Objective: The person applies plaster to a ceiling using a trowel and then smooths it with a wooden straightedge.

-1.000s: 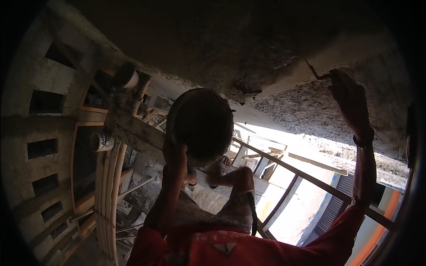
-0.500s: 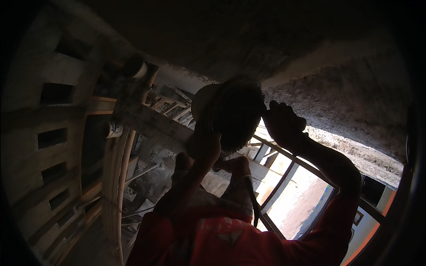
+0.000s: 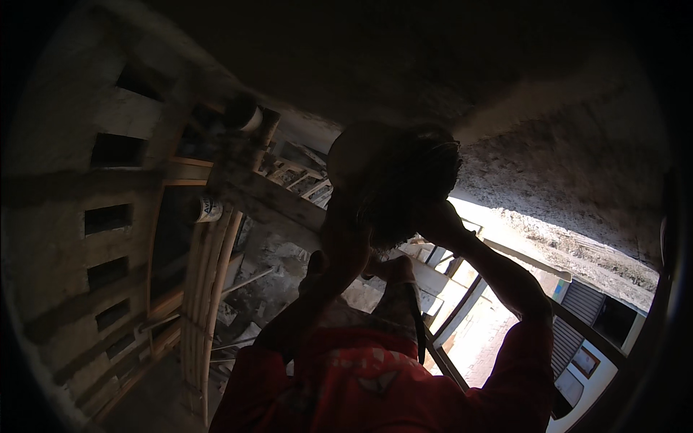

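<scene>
In front of me, in deep shadow, is a dark round bucket-like container with a ragged rim. A paler rounded surface shows at its left; the contents are too dark to make out. My left hand is closed on the container's lower left edge. My right hand is against its lower right side, with its fingers lost in the shadow. Both arms are raised, in red sleeves.
A rough plastered wall rises at the right above a bright opening. At left, a wall has several square holes. Long poles stand beside a white can. Rubble-strewn floor lies below, with a ladder-like wooden frame beyond.
My right hand has come down and left from beside the container to its lower right side. The container has shifted right in view and turned. My left hand keeps its hold.
</scene>
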A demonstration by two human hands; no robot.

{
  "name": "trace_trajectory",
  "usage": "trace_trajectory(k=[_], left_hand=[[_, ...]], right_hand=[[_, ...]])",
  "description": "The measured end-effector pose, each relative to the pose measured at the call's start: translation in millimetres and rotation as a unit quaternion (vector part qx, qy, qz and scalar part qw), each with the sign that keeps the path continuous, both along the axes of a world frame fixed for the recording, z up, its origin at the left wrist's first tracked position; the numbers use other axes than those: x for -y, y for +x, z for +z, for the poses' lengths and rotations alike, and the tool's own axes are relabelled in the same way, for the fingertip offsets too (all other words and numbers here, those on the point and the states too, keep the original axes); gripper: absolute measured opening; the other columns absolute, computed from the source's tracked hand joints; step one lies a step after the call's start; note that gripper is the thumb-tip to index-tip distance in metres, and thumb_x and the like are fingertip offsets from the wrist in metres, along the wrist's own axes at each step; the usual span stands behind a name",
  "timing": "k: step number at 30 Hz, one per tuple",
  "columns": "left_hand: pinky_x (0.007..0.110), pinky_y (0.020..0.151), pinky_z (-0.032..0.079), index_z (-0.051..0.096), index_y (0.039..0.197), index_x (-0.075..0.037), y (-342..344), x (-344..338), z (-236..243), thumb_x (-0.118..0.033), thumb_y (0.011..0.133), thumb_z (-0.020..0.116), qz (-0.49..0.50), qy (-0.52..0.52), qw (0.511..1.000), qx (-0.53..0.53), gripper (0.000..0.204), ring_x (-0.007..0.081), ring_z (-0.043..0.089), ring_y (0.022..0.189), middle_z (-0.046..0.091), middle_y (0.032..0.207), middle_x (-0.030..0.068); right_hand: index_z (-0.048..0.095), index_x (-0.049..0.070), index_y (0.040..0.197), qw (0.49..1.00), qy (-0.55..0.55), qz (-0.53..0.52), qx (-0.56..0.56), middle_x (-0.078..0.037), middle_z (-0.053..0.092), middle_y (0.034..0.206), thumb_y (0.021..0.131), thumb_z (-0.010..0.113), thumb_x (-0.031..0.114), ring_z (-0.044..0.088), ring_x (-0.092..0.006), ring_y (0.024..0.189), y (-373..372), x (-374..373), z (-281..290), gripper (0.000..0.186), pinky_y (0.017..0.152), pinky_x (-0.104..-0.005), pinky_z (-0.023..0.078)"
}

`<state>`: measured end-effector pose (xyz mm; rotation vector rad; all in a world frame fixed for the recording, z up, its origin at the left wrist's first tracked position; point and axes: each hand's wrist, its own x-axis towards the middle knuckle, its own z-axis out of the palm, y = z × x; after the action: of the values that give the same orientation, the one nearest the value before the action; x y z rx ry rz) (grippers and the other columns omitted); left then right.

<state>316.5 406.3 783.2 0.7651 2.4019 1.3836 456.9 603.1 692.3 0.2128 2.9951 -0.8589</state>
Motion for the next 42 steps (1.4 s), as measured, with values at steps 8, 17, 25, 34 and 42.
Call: trace_trajectory(k=[8, 17, 25, 34, 42], left_hand=[[0.024, 0.066, 0.048, 0.055, 0.116, 0.004, -23, 22, -25, 0.006, 0.073, 0.055, 0.134, 0.112, 0.976, 0.127, 0.043, 0.0113, 0.055, 0.074, 0.058, 0.091, 0.0042], [0.03, 0.08, 0.049, 0.055, 0.118, 0.002, -32, 55, -53, 0.008, 0.068, 0.057, 0.276, 0.159, 0.89, 0.326, 0.05, 0.0191, 0.058, 0.093, 0.059, 0.103, 0.0095], [0.031, 0.085, 0.048, 0.051, 0.124, 0.001, -25, 73, -56, 0.005, 0.072, 0.057, 0.306, 0.139, 0.895, 0.294, 0.053, 0.0212, 0.057, 0.101, 0.057, 0.112, 0.0108], [0.032, 0.087, 0.046, 0.052, 0.123, 0.003, -12, 56, -16, 0.005, 0.07, 0.053, 0.286, 0.107, 0.9, 0.311, 0.053, 0.0219, 0.057, 0.1, 0.057, 0.111, 0.0131], [0.038, 0.094, 0.044, 0.048, 0.131, 0.0, 9, 25, 36, 0.004, 0.07, 0.052, 0.105, 0.059, 0.972, 0.203, 0.061, 0.0316, 0.056, 0.111, 0.058, 0.119, 0.0187]], right_hand=[[0.061, 0.008, 0.1, 0.998, 0.005, -0.056, -0.037, -0.012, 0.063, 0.079, 0.082, 0.067, 0.017, 0.065, -0.0294, 0.068, -22, -11, 71, 0.021, 0.059, -0.0393, 0.054], [0.057, 0.008, 0.108, 0.994, 0.069, 0.075, 0.046, -0.011, 0.061, 0.091, 0.089, 0.06, 0.02, 0.063, -0.0279, 0.078, -38, -24, 153, 0.023, 0.068, -0.041, 0.053], [0.067, 0.006, 0.104, 0.948, -0.208, -0.066, 0.23, -0.007, 0.068, 0.083, 0.085, 0.07, 0.023, 0.065, -0.0157, 0.07, -65, -69, 192, 0.025, 0.065, -0.0302, 0.051], [0.062, 0.003, 0.115, 0.989, 0.016, -0.146, -0.008, -0.011, 0.065, 0.108, 0.084, 0.065, 0.015, 0.065, -0.0214, 0.091, -39, -88, 274, 0.034, 0.076, -0.0316, 0.052], [0.059, 0.004, 0.105, 0.962, 0.176, -0.02, 0.208, -0.017, 0.057, 0.093, 0.086, 0.056, 0.008, 0.061, -0.0311, 0.077, -27, -7, 234, 0.02, 0.064, -0.0433, 0.053]])
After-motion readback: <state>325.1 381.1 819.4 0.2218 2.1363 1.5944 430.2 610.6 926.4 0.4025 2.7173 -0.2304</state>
